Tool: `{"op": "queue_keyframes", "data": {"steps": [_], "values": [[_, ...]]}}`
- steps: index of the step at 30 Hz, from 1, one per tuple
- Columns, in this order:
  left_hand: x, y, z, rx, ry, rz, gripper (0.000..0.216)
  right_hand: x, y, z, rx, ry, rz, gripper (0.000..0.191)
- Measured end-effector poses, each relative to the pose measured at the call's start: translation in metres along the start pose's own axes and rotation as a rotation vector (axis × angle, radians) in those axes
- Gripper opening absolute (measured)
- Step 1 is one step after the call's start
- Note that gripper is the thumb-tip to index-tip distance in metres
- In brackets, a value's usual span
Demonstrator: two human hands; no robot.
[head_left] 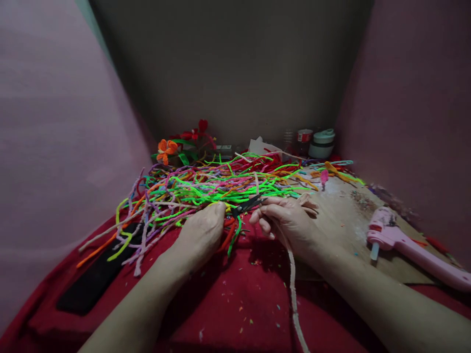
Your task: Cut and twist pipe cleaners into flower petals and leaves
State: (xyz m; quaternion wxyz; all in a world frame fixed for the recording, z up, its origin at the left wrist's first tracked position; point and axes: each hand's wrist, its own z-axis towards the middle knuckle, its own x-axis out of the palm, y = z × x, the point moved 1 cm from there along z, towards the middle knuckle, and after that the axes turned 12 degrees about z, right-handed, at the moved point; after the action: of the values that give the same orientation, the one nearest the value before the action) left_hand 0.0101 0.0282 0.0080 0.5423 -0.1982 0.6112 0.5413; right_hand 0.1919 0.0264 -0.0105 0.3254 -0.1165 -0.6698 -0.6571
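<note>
Left hand (204,225): fingers curled closed round the handle end of small scissors with dark metal blades (249,205), blades angled up and toward the right hand. Handle mostly hidden in the fist

Right hand (289,218): thumb and fingers drawn together, pinching a long pale-pink fuzzy craft stem (293,289) close to the scissor tips; one end stands up above the blades, the other hangs down past the wrist toward the near edge of view. Whether the blades touch the stem, cannot tell. Folded pale-pink fuzzy piece (309,203) just beyond the knuckles

Beyond both hands: wide tangled heap of multicoloured fuzzy stems (221,182), neon green, pink, orange, lilac, red

Desk covered with deep-red cloth (224,314), coloured scraps strewn over the near part. Left: long flat black object (93,282), partly under stems. Right: light-brown board (340,211) carrying a pink plastic glue gun (390,238), nozzle toward the person. Back left: orange fuzzy flower (167,150). Back right: pale-green lidded cup (322,143)
</note>
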Motion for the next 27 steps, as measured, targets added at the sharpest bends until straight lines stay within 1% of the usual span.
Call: {"op": "queue_keyframes", "data": {"steps": [9,13,17,19,23,24,27], "values": [[-0.0051,-0.0024,0.0011,-0.055,-0.022,0.060,0.020,-0.0001,0.0002,-0.0010,0.009,0.025,-0.027,0.018],[-0.0028,-0.0013,-0.0003,-0.047,-0.017,-0.002,0.016,0.0016,0.0015,-0.0014,0.018,-0.008,0.069,0.011],[0.0026,0.0006,-0.0007,-0.069,-0.022,-0.112,0.011,0.0010,0.0011,-0.0005,0.028,-0.027,0.144,0.027],[0.0037,0.0008,-0.0005,-0.060,-0.038,-0.104,0.011,0.0000,0.0004,0.0004,0.025,-0.024,0.157,0.023],[0.0020,-0.0008,-0.0004,0.003,-0.022,-0.044,0.012,-0.0009,0.0010,0.0012,0.008,-0.031,0.186,0.003],[0.0015,-0.0012,-0.0005,0.011,-0.016,-0.026,0.013,-0.0006,0.0018,0.0012,0.011,-0.031,0.187,0.001],[0.0011,-0.0018,-0.0007,0.022,-0.009,0.012,0.015,0.0008,0.0052,0.0004,0.026,-0.033,0.199,0.003]]}}
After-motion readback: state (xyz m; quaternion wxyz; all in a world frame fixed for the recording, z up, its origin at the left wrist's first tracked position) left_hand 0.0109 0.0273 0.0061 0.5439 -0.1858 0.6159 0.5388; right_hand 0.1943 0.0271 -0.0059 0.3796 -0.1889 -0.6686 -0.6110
